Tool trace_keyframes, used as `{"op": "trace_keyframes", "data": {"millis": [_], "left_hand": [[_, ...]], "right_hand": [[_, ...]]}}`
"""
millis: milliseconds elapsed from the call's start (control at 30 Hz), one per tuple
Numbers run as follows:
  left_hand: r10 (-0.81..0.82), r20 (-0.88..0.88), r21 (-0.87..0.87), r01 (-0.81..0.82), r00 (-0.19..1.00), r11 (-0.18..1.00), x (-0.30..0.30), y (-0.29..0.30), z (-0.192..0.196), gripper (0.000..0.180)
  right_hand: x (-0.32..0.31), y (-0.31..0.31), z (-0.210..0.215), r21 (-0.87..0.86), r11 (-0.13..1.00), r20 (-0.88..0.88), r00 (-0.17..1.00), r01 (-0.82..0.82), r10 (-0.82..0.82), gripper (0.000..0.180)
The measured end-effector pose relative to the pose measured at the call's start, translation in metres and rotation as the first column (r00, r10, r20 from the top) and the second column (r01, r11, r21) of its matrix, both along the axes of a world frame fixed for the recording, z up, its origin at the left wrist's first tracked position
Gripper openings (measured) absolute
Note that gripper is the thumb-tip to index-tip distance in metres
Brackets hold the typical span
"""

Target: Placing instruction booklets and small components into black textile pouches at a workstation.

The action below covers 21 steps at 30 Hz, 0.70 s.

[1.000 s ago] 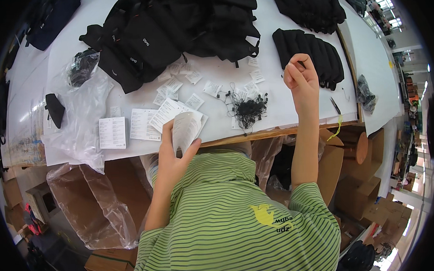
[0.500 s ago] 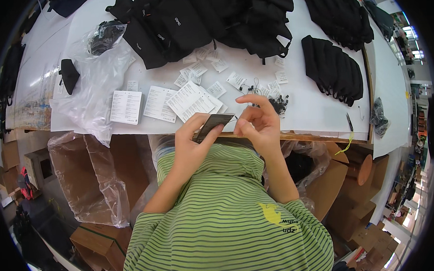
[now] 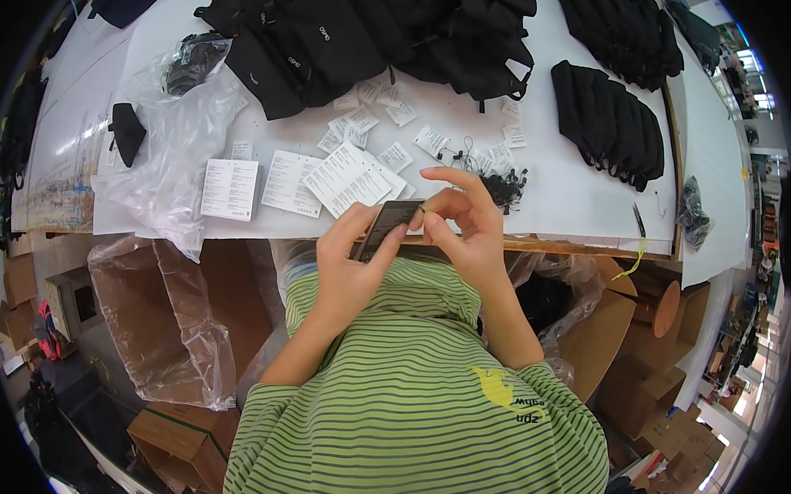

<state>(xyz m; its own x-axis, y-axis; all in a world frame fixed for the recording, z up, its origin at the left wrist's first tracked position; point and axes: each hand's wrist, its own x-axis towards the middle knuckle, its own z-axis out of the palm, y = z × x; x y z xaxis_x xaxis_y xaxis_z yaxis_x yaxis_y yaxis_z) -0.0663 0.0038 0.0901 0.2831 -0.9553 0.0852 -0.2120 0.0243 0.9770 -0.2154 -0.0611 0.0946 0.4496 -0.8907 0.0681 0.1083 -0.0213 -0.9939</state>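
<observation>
My left hand [image 3: 345,249] grips a dark rectangular hang tag [image 3: 389,223] between thumb and fingers, just off the table's front edge. Beside the tag's right corner, my right hand [image 3: 472,231] pinches thumb and index finger together. A thin dark cord shows at those fingertips, though its exact hold is partly hidden. A tangle of black tag strings [image 3: 505,191] lies on the table behind my right hand. White printed cards [image 3: 348,181] are fanned out beyond my left hand, with another card stack [image 3: 229,190] to their left.
Black fabric bags [image 3: 319,49] are heaped at the back, and a row of black pouches [image 3: 607,126] lies at right. Small white labels [image 3: 356,119] are scattered mid-table. Clear plastic [image 3: 166,159] covers the left part. Snips [image 3: 639,222] lie near the right front edge. Cardboard boxes [image 3: 181,455] stand below.
My right hand has moved slightly left, up to the tag's corner, and its thumb and index finger have closed together there. The left hand still holds the tag, now tilted more upright.
</observation>
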Motion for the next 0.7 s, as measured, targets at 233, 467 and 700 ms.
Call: {"op": "trace_keyframes", "data": {"millis": [233, 467, 700], "left_hand": [[-0.006, 0.022, -0.011, 0.007, 1.0, 1.0, 0.0015, 0.0009, -0.001, 0.016], [-0.016, 0.052, -0.002, 0.017, 0.998, 1.0, 0.0009, 0.0024, 0.0, 0.015], [-0.02, 0.135, -0.097, 0.033, 0.991, 0.995, -0.0001, 0.0015, 0.0003, 0.015]], "right_hand": [[0.0006, 0.0007, -0.0006, 0.09, 0.995, 0.026, 0.999, -0.033, 0.03, 0.036], [-0.0011, 0.0019, -0.001, 0.136, 0.99, 0.062, 0.997, -0.043, 0.035, 0.037], [0.0004, 0.0045, -0.0021, 0.149, 0.989, 0.052, 0.999, -0.02, 0.012, 0.041]]}}
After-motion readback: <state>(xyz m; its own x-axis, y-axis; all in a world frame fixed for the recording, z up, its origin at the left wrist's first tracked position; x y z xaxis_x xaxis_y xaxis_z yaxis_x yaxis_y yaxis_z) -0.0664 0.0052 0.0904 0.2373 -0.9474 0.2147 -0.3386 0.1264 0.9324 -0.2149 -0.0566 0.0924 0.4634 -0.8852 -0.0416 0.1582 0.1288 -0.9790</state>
